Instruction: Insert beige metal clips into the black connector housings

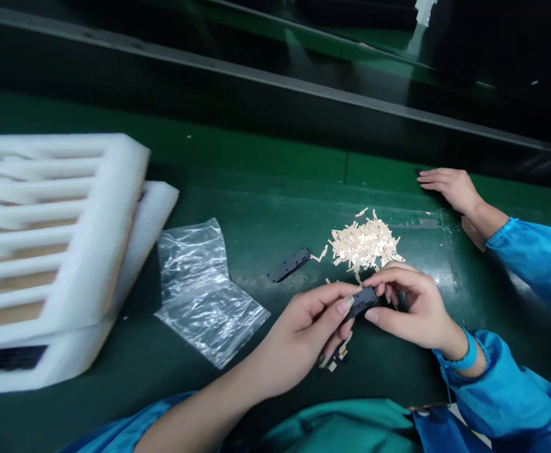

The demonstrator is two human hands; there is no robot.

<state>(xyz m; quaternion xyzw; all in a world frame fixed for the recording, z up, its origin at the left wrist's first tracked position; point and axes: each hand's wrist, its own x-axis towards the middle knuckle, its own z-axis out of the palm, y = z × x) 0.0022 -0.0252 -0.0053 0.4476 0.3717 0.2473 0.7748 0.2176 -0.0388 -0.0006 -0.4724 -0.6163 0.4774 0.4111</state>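
Observation:
My left hand (pixel 304 330) pinches one end of a small black plastic strip (pixel 361 301) between thumb and fingers. My right hand (pixel 414 302) curls round the strip's other end, its fingertips pressed on it. Both hands hover just above the green belt (pixel 266 214), right below a heap of small beige paper slips (pixel 364 244). A few slips and small bits lie under my left fingers (pixel 334 362). A second black strip with holes (pixel 289 265) lies flat on the belt to the left of the heap.
Two stacked white foam trays (pixel 63 251) with slots fill the left side. A crumpled clear plastic bag (pixel 200 289) lies beside them. A co-worker's hand (pixel 450 187) in a blue sleeve rests on the belt at the far right. A dark rail (pixel 275 82) runs behind.

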